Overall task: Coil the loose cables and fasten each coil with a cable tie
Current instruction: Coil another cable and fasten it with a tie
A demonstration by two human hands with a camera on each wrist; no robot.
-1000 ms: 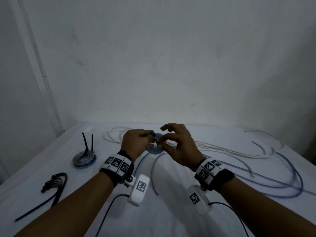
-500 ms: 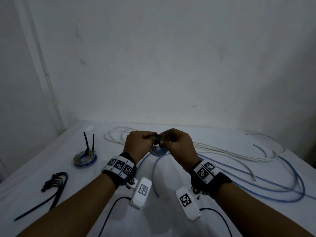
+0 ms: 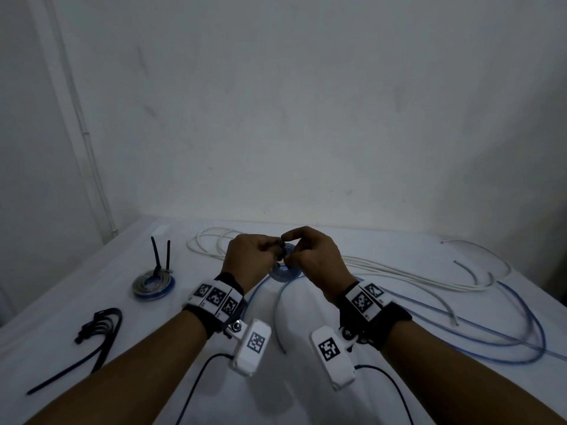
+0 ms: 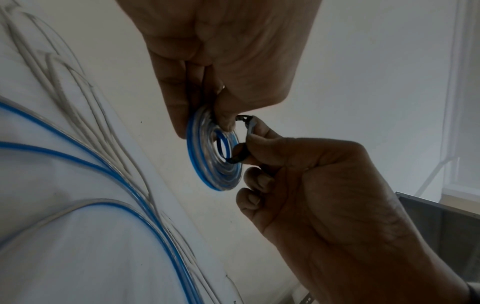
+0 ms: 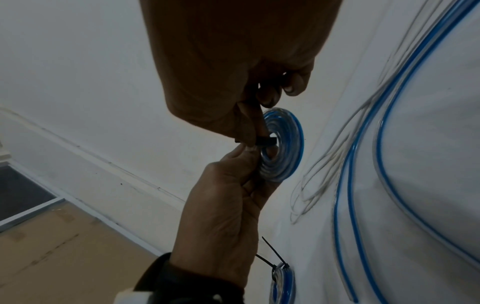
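A small coil of blue and clear cable (image 3: 283, 274) is held above the white table between both hands. My left hand (image 3: 270, 250) pinches the coil's rim (image 4: 207, 172) between thumb and fingers. My right hand (image 3: 296, 245) pinches a black cable tie (image 4: 240, 157) that passes through the coil's centre. In the right wrist view the tie (image 5: 266, 141) sits at the coil's (image 5: 285, 162) inner edge, between both hands' fingertips. The coil's free end trails down onto the cloth.
A tied coil (image 3: 153, 283) with two upright tie tails lies at the left. Spare black ties (image 3: 98, 326) lie near the left front edge. Loose white cable (image 3: 399, 271) and long blue cable (image 3: 521, 335) sprawl across the right half.
My right hand's fingers were spread beside the coil; now they are curled and pinch the tie. Both hands have drawn closer together.
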